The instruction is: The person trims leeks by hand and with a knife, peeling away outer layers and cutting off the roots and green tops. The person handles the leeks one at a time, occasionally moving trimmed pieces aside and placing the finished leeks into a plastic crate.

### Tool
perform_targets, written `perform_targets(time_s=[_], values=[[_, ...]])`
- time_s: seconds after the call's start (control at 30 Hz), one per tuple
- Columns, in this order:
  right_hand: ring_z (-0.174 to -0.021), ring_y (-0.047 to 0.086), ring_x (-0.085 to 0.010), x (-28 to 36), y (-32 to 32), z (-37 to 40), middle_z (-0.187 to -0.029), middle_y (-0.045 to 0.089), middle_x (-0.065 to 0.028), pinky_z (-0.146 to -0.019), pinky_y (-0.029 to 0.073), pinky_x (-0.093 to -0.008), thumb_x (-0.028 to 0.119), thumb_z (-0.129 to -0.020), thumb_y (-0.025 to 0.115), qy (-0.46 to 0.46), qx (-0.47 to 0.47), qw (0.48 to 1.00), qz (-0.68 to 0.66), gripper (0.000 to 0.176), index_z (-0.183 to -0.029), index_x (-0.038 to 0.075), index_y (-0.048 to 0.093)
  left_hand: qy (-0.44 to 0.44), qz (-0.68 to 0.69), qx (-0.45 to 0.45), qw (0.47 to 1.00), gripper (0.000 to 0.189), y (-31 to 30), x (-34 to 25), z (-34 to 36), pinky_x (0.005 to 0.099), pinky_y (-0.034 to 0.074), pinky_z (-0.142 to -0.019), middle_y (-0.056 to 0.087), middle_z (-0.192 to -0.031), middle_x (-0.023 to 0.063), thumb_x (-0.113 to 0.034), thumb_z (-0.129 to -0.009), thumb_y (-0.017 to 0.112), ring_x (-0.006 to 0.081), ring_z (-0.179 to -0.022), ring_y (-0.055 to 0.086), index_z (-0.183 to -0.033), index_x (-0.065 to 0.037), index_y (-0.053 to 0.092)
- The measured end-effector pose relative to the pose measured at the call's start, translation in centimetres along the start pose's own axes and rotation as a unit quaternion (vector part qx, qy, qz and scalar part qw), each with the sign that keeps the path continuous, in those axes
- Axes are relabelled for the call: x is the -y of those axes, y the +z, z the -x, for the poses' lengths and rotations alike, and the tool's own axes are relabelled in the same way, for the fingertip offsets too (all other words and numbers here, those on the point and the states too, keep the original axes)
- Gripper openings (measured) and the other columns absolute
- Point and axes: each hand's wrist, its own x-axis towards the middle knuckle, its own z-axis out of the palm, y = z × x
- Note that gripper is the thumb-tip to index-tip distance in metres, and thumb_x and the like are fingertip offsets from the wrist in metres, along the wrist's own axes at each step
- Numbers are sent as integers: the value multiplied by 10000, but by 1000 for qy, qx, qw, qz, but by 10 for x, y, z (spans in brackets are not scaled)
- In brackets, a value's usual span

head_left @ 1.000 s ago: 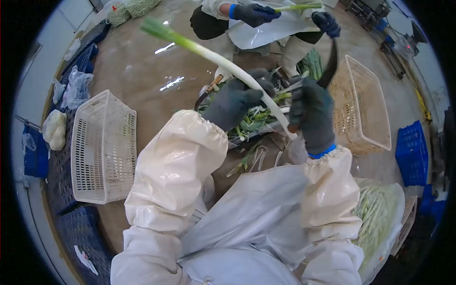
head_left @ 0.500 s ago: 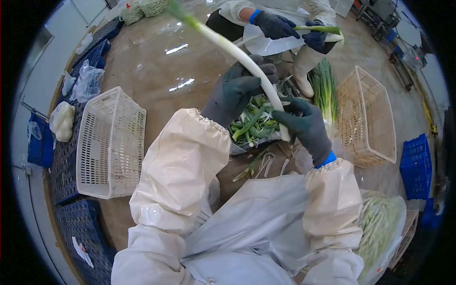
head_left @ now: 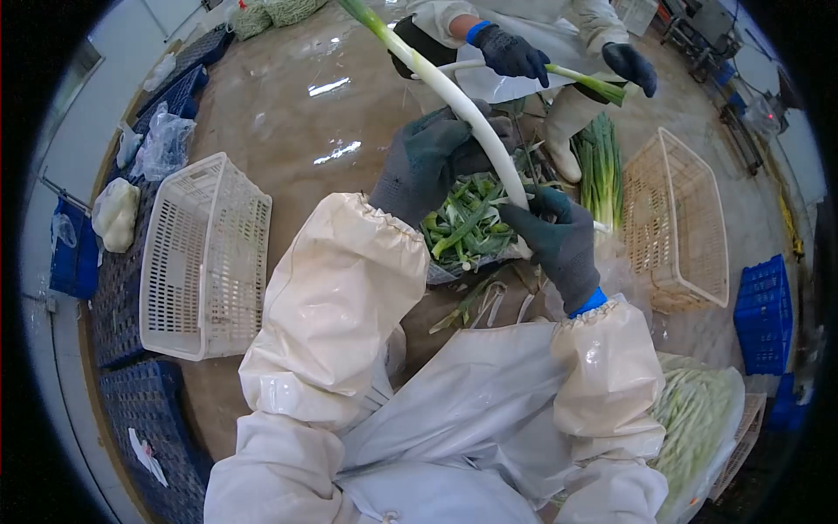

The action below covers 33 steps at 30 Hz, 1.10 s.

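Observation:
A long green onion (head_left: 458, 98) with a thick white stalk slants across the middle, its green top pointing up and left. My left hand (head_left: 432, 157), in a dark grey-green glove, is closed round the white stalk. My right hand (head_left: 559, 240), gloved alike with a blue band at the wrist, is closed at the stalk's lower end, and its fingers hide that end. A short white tip shows just beyond the right glove. Below and behind the hands, a heap of green trimmings (head_left: 471, 218) fills a container lined with plastic.
Opposite, a person's gloved hand (head_left: 511, 54) holds another green onion (head_left: 585, 83). A bundle of green onions (head_left: 599, 166) lies beside a beige crate (head_left: 676, 218). A white crate (head_left: 205, 262) stands left, by dark pallets (head_left: 153, 428). Bagged pale stalks (head_left: 698, 424) sit lower right.
My right hand has turned and closed over the stalk's lower end, which showed below it before. The green onion has shifted slightly right. The person opposite has taken one hand off their green onion.

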Motion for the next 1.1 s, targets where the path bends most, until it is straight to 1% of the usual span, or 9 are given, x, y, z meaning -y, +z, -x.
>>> perform_targets(time_s=[0.37,0.47,0.57,0.67,0.73,0.8,0.9,1.0,1.1], values=[[-624,536,-76,-19,5,-1,-720,633,-24,-580,437,-253,206,-780,745,-62,-35,997,39,319,-1037,26,688,-1,-154,-48,987,294,1,-1,6,369,555,-863,640,-1040,153,-108,-907,548,248,-976,643,-1133,80,564],[-605,555,-94,-19,0,-1,-704,627,-23,-569,446,-251,204,-766,763,-73,30,997,-21,291,-953,-4,685,-13,-121,-23,992,275,-14,4,4,359,551,-870,635,-1056,145,-47,-909,530,228,-991,637,-1160,62,561],[-585,576,-106,5,-3,2,-702,633,-34,-544,458,-247,193,-774,753,119,69,969,-204,253,-895,-10,664,-17,-76,26,997,289,-19,4,5,347,537,-893,625,-1095,141,5,-906,513,215,-1006,631,-1189,46,552],[-556,579,-103,14,-13,5,-692,629,-45,-504,454,-235,192,-800,719,166,117,939,-278,216,-872,4,640,-18,-187,-2,982,306,-8,7,8,340,519,-917,624,-1116,150,-23,-911,514,222,-1019,625,-1209,41,540],[-534,570,-98,9,-14,5,-681,625,-47,-478,440,-226,202,-817,696,155,128,930,-308,220,-897,8,630,-45,-153,-28,987,320,-3,12,8,341,507,-932,621,-1134,160,-74,-917,523,238,-1038,617,-1216,39,535],[-519,563,-95,5,-16,4,-677,622,-48,-457,429,-220,213,-829,681,153,144,918,-335,228,-916,10,623,-96,36,-37,994,342,-6,19,7,347,495,-948,611,-1163,172,-136,-923,536,260,-1068,603,-1220,36,533],[-512,559,-93,1,-21,3,-681,620,-47,-438,423,-217,226,-838,670,156,167,904,-362,243,-936,11,614,-108,182,79,974,391,-13,16,-3,365,479,-972,575,-1231,173,-180,-928,544,272,-1122,571,-1256,29,502],[-519,559,-93,-4,-22,1,-683,617,-42,-441,427,-220,226,-840,668,154,163,905,-361,245,-940,9,615,-84,209,152,962,424,4,5,0,406,478,-971,566,-1242,170,-194,-927,563,286,-1120,570,-1284,15,472],[-538,553,-87,-5,-15,-1,-703,626,-41,-474,436,-230,209,-837,678,156,134,927,-313,233,-933,1,639,-88,137,55,985,436,16,11,4,431,493,-936,589,-1197,161,-192,-924,579,283,-1067,596,-1298,-6,457]])
